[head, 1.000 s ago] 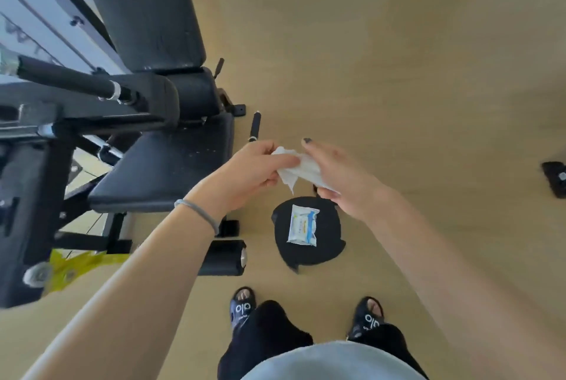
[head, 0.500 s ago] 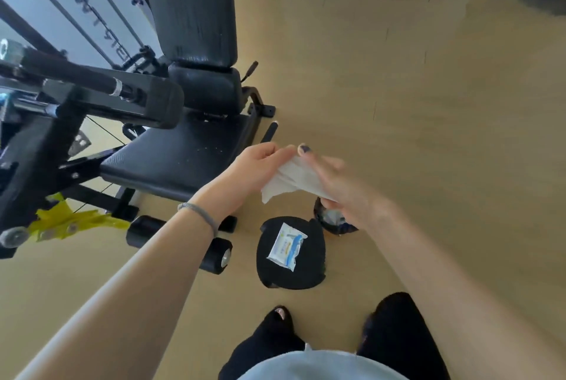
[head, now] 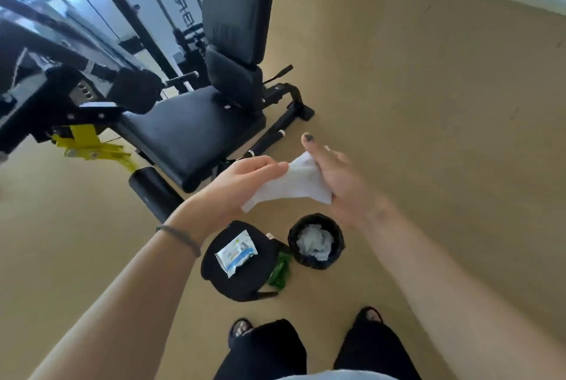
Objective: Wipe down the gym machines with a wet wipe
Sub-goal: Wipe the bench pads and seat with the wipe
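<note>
A white wet wipe [head: 291, 185] is spread between my two hands, in front of me and above the floor. My left hand [head: 237, 183] pinches its left edge. My right hand [head: 333, 174] holds the right side, thumb on top. The black gym machine stands to the left, with a padded seat [head: 186, 131] and an upright back pad [head: 235, 5]. Its black lever arm [head: 61, 85] with a yellow bracket [head: 88, 146] juts out at the far left.
On the tan floor below my hands lies a wipe packet [head: 235, 252] on a black round mat [head: 242, 266]. Beside it stands a small black bin [head: 315, 241] with used wipes inside, and a green wrapper [head: 280, 270]. A foam roller pad [head: 151, 191] sticks out under the seat.
The view has swung right and up, bringing the bin into sight. My hands have pulled the wipe wider apart, unfolding it.
</note>
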`<state>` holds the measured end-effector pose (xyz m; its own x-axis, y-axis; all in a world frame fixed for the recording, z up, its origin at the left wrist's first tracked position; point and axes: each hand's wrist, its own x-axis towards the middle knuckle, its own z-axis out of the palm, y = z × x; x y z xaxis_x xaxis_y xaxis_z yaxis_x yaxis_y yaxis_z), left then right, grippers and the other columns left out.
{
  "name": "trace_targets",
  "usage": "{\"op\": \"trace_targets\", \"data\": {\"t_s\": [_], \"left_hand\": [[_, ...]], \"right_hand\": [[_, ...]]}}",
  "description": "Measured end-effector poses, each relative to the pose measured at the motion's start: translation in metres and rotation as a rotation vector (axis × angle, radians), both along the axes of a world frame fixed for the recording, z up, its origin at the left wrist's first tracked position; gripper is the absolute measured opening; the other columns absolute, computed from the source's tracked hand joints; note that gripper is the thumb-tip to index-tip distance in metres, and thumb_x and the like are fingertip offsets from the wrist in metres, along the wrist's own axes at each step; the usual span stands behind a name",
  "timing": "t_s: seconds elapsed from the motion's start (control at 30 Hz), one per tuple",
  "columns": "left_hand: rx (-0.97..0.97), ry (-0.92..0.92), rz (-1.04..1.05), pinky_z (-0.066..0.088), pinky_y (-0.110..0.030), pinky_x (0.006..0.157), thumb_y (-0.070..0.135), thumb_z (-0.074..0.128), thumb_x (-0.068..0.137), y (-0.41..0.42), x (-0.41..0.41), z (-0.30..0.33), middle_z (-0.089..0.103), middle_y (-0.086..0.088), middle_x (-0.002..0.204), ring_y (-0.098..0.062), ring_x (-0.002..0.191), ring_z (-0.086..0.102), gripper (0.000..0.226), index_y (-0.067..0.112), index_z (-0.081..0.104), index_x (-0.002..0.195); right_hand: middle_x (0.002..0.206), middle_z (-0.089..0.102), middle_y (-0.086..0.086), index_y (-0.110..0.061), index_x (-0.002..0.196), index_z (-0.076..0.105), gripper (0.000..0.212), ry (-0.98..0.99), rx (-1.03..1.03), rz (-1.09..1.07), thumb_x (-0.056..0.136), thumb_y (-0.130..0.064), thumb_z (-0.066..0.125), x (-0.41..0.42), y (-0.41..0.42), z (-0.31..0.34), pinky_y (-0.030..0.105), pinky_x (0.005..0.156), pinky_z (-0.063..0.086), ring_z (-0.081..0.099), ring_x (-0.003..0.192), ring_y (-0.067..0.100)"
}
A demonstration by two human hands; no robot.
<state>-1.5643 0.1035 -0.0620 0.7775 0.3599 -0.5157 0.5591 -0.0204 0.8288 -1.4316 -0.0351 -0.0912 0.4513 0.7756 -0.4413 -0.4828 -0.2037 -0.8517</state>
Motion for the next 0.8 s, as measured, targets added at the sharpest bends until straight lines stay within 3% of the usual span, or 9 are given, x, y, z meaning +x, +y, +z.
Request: {"op": "trace_targets", "data": {"t_s": [0.07, 0.17, 0.23, 0.33, 0.43, 0.57, 0.7, 0.8], "left_hand": [[-0.084, -0.067, 0.091, 0.044, -0.031, 0.066, 0.056, 0.072, 0.076, -0.007, 0.01, 0.007, 0.059, -0.005, 0.082, -0.02, 0.076, 0.055, 0.036, 0.021, 0.066, 0.079], [-0.106, -0.114, 0.186, 0.049, -0.032, 0.07, 0.044, 0.071, 0.082, -0.006, 0.019, 0.008, 0.064, -0.003, 0.083, -0.02, 0.076, 0.062, 0.023, 0.027, 0.061, 0.071], [-0.146, -0.16, 0.248, 0.048, -0.031, 0.067, 0.032, 0.069, 0.091, -0.003, 0.026, 0.006, 0.059, -0.005, 0.081, -0.018, 0.074, 0.059, 0.025, 0.02, 0.056, 0.072], [-0.206, -0.229, 0.358, 0.048, -0.027, 0.062, 0.022, 0.06, 0.099, 0.002, 0.043, 0.001, 0.054, -0.005, 0.08, -0.015, 0.072, 0.055, 0.028, 0.018, 0.05, 0.073], [-0.147, -0.232, 0.427, 0.047, -0.023, 0.058, 0.027, 0.06, 0.1, 0.006, 0.064, -0.002, 0.057, 0.0, 0.08, -0.011, 0.069, 0.056, 0.025, 0.019, 0.052, 0.078], [-0.082, -0.2, 0.449, 0.046, -0.022, 0.058, 0.027, 0.061, 0.099, 0.021, 0.113, -0.003, 0.059, -0.002, 0.083, -0.012, 0.072, 0.056, 0.015, 0.015, 0.056, 0.091], [0.005, -0.166, 0.527, 0.048, -0.03, 0.065, 0.02, 0.073, 0.089, 0.037, 0.182, -0.013, 0.064, -0.012, 0.09, -0.021, 0.08, 0.059, 0.017, 0.013, 0.059, 0.095], [0.145, -0.073, 0.622, 0.052, -0.038, 0.07, 0.033, 0.077, 0.076, 0.042, 0.239, -0.023, 0.071, -0.014, 0.094, -0.023, 0.081, 0.063, 0.029, 0.017, 0.06, 0.093]], "right_hand": [[0.063, 0.071, -0.015, -0.016, 0.089, 0.062, 0.032, 0.051, 0.04, 0.025, 0.102, -0.044, 0.055, 0.018, -0.001, 0.009, 0.017, 0.065, 0.055, 0.069, 0.064, -0.002], [0.098, 0.074, 0.015, -0.001, 0.121, 0.064, 0.052, 0.096, 0.055, 0.042, 0.1, -0.049, 0.058, 0.037, 0.005, 0.016, 0.024, 0.066, 0.056, 0.073, 0.085, 0.018], [0.113, 0.073, 0.021, -0.001, 0.129, 0.061, 0.057, 0.125, 0.045, 0.037, 0.099, -0.049, 0.059, 0.043, 0.013, 0.019, 0.028, 0.068, 0.058, 0.074, 0.092, 0.024], [0.112, 0.074, 0.018, -0.003, 0.13, 0.06, 0.048, 0.186, 0.071, 0.0, 0.101, -0.041, 0.061, 0.054, 0.022, 0.014, 0.031, 0.071, 0.06, 0.074, 0.091, 0.024], [0.1, 0.076, 0.011, -0.004, 0.125, 0.063, 0.037, 0.25, 0.114, 0.026, 0.103, -0.033, 0.059, 0.073, 0.031, 0.012, 0.03, 0.072, 0.061, 0.074, 0.085, 0.019], [0.113, 0.075, 0.014, -0.003, 0.13, 0.063, 0.042, 0.265, 0.122, 0.089, 0.104, -0.035, 0.056, 0.126, 0.048, 0.007, 0.032, 0.081, 0.061, 0.073, 0.096, 0.022], [0.121, 0.072, 0.017, -0.001, 0.135, 0.059, 0.046, 0.342, 0.118, 0.148, 0.102, -0.032, 0.061, 0.208, 0.075, -0.012, 0.031, 0.077, 0.062, 0.072, 0.101, 0.024], [0.121, 0.072, 0.018, 0.001, 0.129, 0.063, 0.037, 0.352, 0.122, 0.306, 0.105, -0.026, 0.054, 0.272, 0.093, -0.016, 0.032, 0.091, 0.06, 0.072, 0.108, 0.026]]}}
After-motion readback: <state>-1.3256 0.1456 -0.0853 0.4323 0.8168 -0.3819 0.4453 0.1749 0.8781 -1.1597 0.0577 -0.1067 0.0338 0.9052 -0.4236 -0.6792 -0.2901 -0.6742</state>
